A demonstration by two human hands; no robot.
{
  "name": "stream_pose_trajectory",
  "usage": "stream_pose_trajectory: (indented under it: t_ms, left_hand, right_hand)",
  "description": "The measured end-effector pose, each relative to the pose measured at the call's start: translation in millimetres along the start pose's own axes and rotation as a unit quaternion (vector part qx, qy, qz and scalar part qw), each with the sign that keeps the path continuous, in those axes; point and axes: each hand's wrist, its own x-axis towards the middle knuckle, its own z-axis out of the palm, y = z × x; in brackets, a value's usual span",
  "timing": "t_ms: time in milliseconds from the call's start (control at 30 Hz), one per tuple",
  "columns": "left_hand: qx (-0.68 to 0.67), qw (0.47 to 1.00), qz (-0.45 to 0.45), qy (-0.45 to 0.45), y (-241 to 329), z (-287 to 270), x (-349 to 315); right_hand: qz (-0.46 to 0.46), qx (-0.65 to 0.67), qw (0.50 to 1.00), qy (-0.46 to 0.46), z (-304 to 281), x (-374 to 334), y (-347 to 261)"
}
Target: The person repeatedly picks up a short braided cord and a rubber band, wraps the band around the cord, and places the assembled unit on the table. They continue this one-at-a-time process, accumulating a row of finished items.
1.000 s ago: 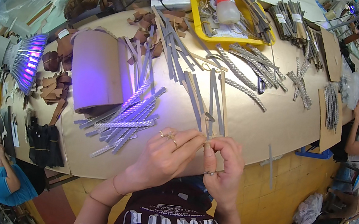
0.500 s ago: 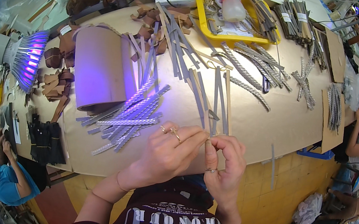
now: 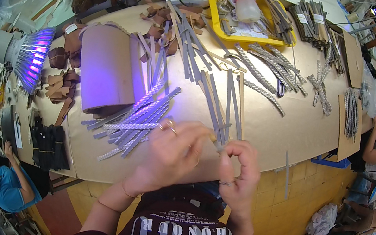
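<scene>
Several narrow grey and tan strips (image 3: 214,104) lie on the paper-covered table, with their near ends at my hands. My right hand (image 3: 239,176) is closed, thumb and forefinger pinching the end of a grey strip. Just left of it, my left hand (image 3: 175,152) has bent fingers, smeared by motion; its forefinger tip is beside the same strip end. Whether it grips the strip cannot be made out. Left of my left hand, a loose pile of woven silver and plain grey strips (image 3: 136,124) lies beside a big brown roll (image 3: 107,69).
A lamp (image 3: 31,59) throws violet light from the left. At the back, a yellow tray (image 3: 257,41) holds a bottle (image 3: 247,7). Braided straps (image 3: 256,69) lie before it; bundled strips (image 3: 316,22) are to its right. Black strips (image 3: 49,148) lie at left. Other people work on both sides.
My left hand has shifted slightly left and down, its fingers loosening from the right fingertips. My right hand has moved a little, still pinching. The view has shifted slightly.
</scene>
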Motion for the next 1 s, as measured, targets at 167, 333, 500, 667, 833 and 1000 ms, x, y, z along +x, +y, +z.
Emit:
stream_pose_trajectory:
  t_ms: [167, 333, 500, 667, 833, 1000]
  left_hand:
    - [-0.033, 0.992, -0.115, 0.037, -15.9, -12.6, 2.8]
    - [-0.124, 0.977, -0.165, -0.05, -3.0, -2.7, -5.6]
    - [-0.364, 0.885, -0.272, -0.099, 2.3, -0.1, -4.6]
    - [-0.407, 0.826, -0.344, -0.185, -8.3, 2.7, -4.0]
    - [-0.508, 0.809, -0.253, -0.151, -17.5, 21.9, -7.7]
    - [-0.729, 0.59, -0.331, -0.108, -29.5, 29.4, -12.4]
  right_hand:
    - [-0.001, 0.247, 0.969, -0.003, -43.4, -12.9, 10.8]
    - [-0.08, 0.386, 0.917, -0.063, -62.3, -18.9, 36.5]
    - [-0.122, 0.116, 0.985, -0.032, -47.8, -10.0, 54.9]
    - [-0.151, -0.096, 0.976, -0.122, -37.8, -9.6, 45.2]
    - [-0.257, -0.059, 0.958, -0.11, -34.7, -1.6, 46.4]
    - [-0.2, 0.047, 0.971, -0.123, -52.8, 3.6, 87.0]
